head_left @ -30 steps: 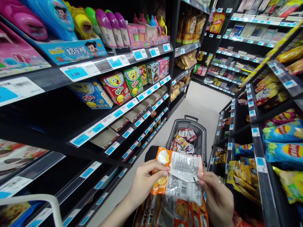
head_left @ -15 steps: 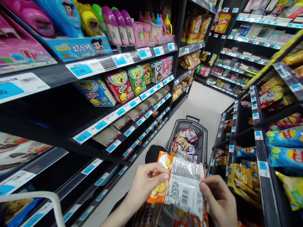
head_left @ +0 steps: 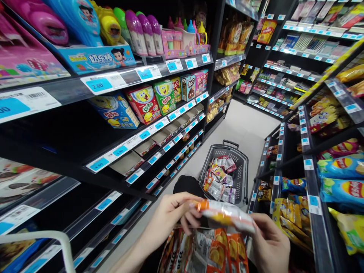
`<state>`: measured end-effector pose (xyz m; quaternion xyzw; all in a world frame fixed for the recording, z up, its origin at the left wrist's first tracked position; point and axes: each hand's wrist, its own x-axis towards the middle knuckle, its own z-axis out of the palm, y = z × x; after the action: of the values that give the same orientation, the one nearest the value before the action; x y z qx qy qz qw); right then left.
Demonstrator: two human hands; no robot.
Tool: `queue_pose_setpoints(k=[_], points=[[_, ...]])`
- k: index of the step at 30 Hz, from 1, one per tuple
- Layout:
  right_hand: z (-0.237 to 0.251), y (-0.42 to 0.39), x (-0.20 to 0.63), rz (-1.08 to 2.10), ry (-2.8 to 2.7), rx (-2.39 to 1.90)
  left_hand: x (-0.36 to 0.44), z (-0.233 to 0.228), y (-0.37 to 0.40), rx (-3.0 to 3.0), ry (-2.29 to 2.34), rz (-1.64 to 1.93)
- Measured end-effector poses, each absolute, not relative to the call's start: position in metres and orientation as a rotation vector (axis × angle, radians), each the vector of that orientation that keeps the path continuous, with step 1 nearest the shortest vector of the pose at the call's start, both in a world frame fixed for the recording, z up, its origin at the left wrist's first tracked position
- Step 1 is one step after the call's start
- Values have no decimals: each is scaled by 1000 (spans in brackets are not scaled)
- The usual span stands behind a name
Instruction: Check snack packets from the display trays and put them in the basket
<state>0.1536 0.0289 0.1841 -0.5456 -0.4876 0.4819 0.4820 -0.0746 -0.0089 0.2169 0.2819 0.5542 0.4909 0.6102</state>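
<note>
Glossy orange-and-white crinkled snack packet (head_left: 226,217) lies flat, pinched in left grip (head_left: 173,217) and right grip (head_left: 269,246).

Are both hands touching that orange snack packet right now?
Touching. The head view shows the left hand pinching the orange snack packet at its left end, while the right hand has its fingers against the right end from beneath.

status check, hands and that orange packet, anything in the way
Left hand and right hand both grip the orange packet, held flat, edge-on. More orange packets right beneath. Basket on the floor ahead, apart from the hands.
</note>
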Motion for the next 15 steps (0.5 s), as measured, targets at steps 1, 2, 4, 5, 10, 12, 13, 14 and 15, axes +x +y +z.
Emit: queue_pose_setpoints(k=[1,2,4,5,10,12,13,14,15], points=[[184,29,153,1081,-1272,-1354,-73,217,-8,704,1376,1126],[183,31,154,1016,-1352,-1370,-72,218,-7,760,1455,1115],[183,34,156,1016,-1466,-1376,-72,219,-4,835,1540,1081],[184,35,158,1080,-1498,-1358,-73,218,-3,844,1553,1061],[195,35,150,1295,-1626,-1114,-66,208,-4,882,1614,1077],[200,29,135,1084,-1773,-992,-56,204,-12,906,1456,1102],[202,25,126,946,-1856,-930,-49,203,-17,914,1314,1104],[204,21,116,818,-1936,-870,-43,202,-22,913,1171,1097],[204,17,107,719,-2008,-815,-38,202,-26,896,1070,1114]])
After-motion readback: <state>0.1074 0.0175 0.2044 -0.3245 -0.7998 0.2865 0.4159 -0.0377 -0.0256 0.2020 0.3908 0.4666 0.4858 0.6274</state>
